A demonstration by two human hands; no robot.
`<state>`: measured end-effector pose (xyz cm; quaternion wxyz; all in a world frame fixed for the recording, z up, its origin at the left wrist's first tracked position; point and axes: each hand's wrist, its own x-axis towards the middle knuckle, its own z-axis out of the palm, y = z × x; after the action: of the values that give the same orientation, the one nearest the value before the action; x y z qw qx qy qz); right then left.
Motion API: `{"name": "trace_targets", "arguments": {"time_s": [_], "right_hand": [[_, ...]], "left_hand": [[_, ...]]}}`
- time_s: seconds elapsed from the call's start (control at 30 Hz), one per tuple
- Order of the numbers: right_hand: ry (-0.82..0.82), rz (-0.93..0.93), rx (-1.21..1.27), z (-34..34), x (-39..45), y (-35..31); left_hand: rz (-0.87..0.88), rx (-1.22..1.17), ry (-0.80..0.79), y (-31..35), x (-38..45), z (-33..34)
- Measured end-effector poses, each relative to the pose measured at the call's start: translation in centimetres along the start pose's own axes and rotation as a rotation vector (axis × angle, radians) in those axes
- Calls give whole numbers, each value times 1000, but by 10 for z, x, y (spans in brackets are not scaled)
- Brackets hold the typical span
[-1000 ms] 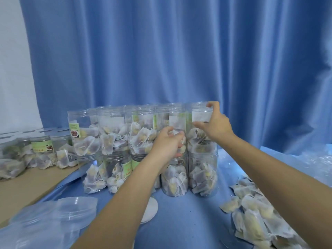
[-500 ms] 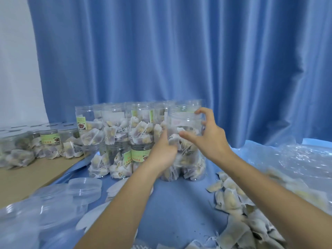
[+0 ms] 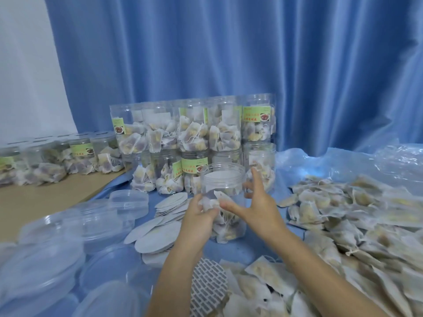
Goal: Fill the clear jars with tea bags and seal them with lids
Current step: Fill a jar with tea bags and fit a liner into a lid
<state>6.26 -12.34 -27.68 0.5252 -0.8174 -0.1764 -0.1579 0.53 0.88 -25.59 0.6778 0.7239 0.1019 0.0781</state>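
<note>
Since a moment ago the jar (image 3: 223, 202) has come away from the stacked jars (image 3: 196, 143) at the back and now stands nearer the person, on the blue tabletop (image 3: 231, 250) between both hands. The left hand (image 3: 198, 221) has its fingers curled round the jar's left wall, holding it. The right hand (image 3: 256, 203) is spread wide, fingers fairly straight, forefinger up beside the rim and thumb against the near wall; it steadies more than grips.

The jar holds tea bags in its lower part, and a white disc seems to sit just under the threaded mouth; no lid is on it. So filling looks done or nearly so, and sealing is the step in hand.

The next move would call for a clear lid (image 3: 129, 200) from the pile to the left, set square on the threads and turned while one hand holds the jar still. Loose tea bags (image 3: 343, 216) lie heaped to the right, and paper discs (image 3: 158, 234) lie just left of the jar.
</note>
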Motion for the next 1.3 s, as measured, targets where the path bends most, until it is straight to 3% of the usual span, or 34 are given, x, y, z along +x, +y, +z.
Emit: {"name": "trace_targets", "arguments": {"time_s": [0.2, 0.3, 0.37, 0.5, 0.7, 0.77, 0.83, 1.0, 1.07, 1.13, 1.2, 1.3], "right_hand": [[-86, 69, -26, -15, 0, -5], [-152, 158, -184, -36, 1, -17], [-353, 182, -360, -51, -2, -26], [-927, 302, -405, -61, -12, -40], [-1024, 224, -550, -54, -14, -39], [-970, 177, -507, -55, -13, -40], [-785, 90, -406, -59, -11, -43], [44, -139, 359, -49, -5, -59], [354, -250, 433, -38, 3, -68], [541, -303, 336, -28, 14, -77], [474, -261, 105, -21, 27, -80], [118, -147, -464, -3, 34, -72]], "left_hand": [[4, 39, 40, -7, 3, -1], [25, 21, 90, -4, 0, -2], [43, 6, 125, -2, -2, -5], [65, 1, 160, 5, -10, -8], [49, -62, 192, 12, -14, -11], [55, -91, 212, 13, -14, -12], [57, -129, 240, 13, -12, -15], [41, -219, 349, 12, -6, -27], [43, -266, 402, 12, -5, -31], [47, -338, 459, 13, -5, -36], [50, -389, 516, 15, -6, -40], [48, -487, 591, 18, -6, -48]]}}
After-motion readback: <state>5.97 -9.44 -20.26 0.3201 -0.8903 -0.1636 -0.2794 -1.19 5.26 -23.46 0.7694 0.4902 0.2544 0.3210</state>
